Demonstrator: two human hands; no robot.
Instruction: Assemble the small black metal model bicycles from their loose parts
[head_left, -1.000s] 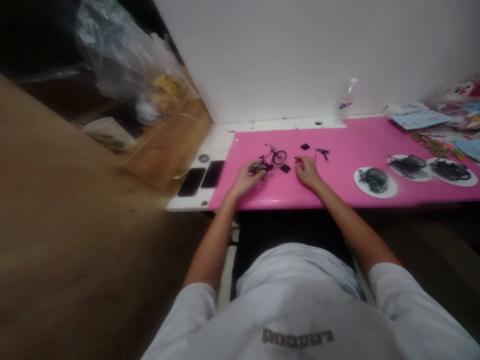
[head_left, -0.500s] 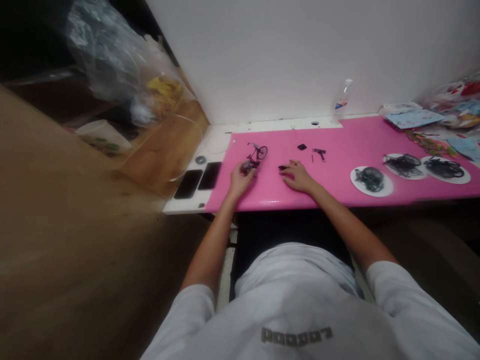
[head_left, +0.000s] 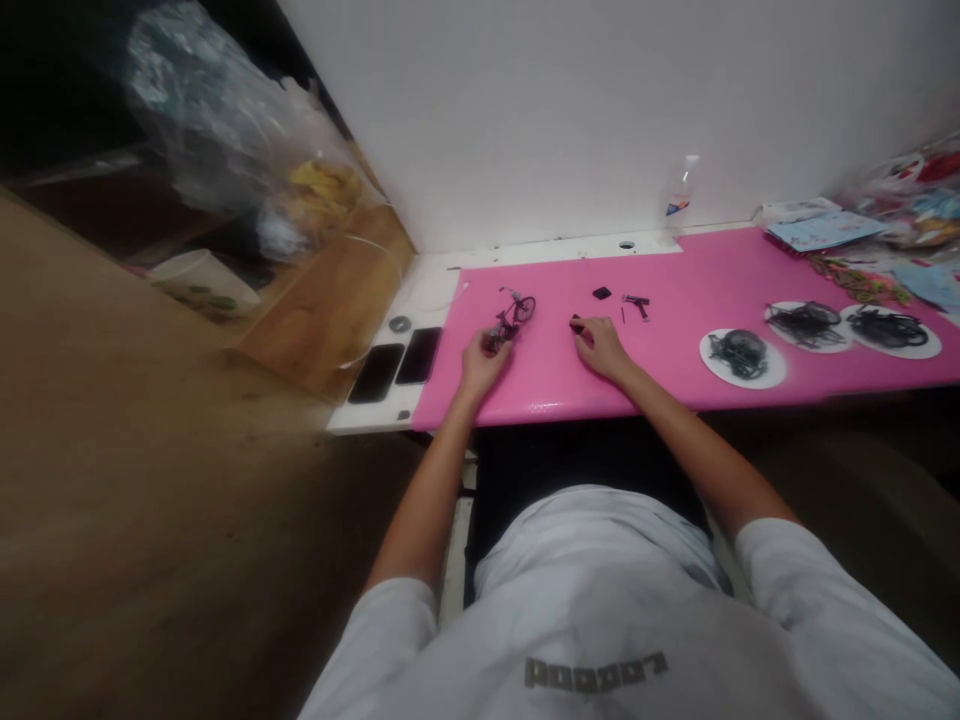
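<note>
A small dark model bicycle (head_left: pixel 511 317) stands on the pink mat (head_left: pixel 675 290). My left hand (head_left: pixel 482 363) is closed round its rear end and holds it. To the right, my right hand (head_left: pixel 598 344) rests on the mat with its fingers pinched on a small black piece (head_left: pixel 576 322). Beyond that hand lie another small black square piece (head_left: pixel 601 293) and a little dark tool-like part (head_left: pixel 637 304).
Three white plates with dark bicycle parts (head_left: pixel 741 356) (head_left: pixel 806 323) (head_left: pixel 891 330) stand at the right. Two black phones (head_left: pixel 397 364) lie left of the mat. A clear bottle (head_left: pixel 681 197) stands by the wall. Papers and packets (head_left: pixel 855 235) clutter the far right. A plastic bag (head_left: pixel 225 130) sits at the left.
My left hand slid the model bicycle leftward and turned it. My right hand moved to the small black piece that lay by the bicycle and closed on it.
</note>
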